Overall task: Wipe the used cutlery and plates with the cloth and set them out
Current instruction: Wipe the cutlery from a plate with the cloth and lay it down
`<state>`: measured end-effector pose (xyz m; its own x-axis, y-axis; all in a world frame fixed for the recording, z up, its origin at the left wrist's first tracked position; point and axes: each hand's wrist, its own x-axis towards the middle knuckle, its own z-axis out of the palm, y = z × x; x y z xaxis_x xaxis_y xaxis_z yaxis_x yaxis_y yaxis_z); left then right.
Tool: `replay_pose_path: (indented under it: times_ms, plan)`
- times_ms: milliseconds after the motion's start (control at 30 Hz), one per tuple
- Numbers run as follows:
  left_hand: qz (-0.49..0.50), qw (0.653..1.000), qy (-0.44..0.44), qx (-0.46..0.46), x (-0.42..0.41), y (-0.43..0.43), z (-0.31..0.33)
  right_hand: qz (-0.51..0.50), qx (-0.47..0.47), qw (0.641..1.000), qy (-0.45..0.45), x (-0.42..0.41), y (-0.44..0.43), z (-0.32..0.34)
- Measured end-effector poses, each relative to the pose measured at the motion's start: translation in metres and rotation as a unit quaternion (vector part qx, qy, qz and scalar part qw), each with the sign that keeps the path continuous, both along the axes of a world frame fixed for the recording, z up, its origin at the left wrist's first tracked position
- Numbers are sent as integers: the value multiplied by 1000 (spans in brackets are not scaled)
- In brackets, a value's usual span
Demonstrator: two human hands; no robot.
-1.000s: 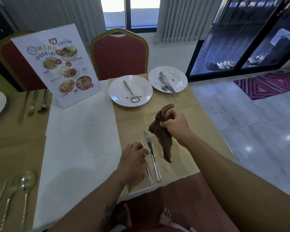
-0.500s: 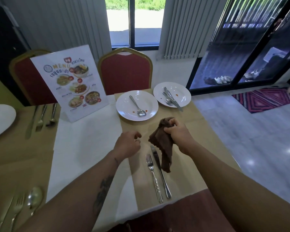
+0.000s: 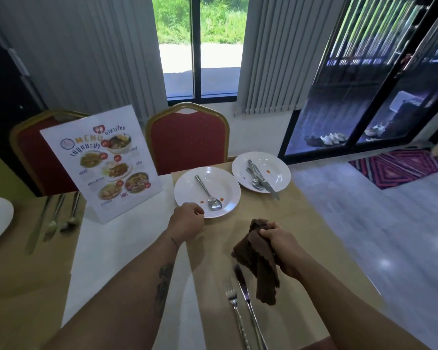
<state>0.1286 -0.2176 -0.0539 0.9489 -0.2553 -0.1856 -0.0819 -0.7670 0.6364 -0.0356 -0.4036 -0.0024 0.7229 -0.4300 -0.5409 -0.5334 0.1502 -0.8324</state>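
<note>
Hands apart. Left hand [image 3: 187, 221]: arm stretched forward, fingers curled at near rim of first plate [image 3: 187, 190]; grip not discernible. Right hand [image 3: 281, 246]: raised over counter [image 3: 306, 223], clutching brown cloth [image 3: 261, 263], which hangs beside knife [image 3: 247, 299] and fork [image 3: 234, 306]. Second plate [image 3: 278, 170]: by counter's right edge; bare counter lies between plates and cutlery.

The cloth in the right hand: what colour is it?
The cloth is plain dark brown, clearest in the head view.
</note>
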Motion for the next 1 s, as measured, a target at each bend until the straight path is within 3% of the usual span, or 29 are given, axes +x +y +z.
replay_pose_path:
  times_ms: [200,500,733,1000]
  plan:
    - [-47,988,-49,140,35,-25,-5,21,56,998,-2,25,-37,-10]
    - [-119,944,-135,277,84,-69,-17,1,279,960,22,54,-106,-20]
    - [-145,899,-184,371,94,-80,-25,-13,269,962,45,56,-127,-26]
    - [-133,907,-246,314,86,-72,0,-51,237,970,34,46,-117,-14]
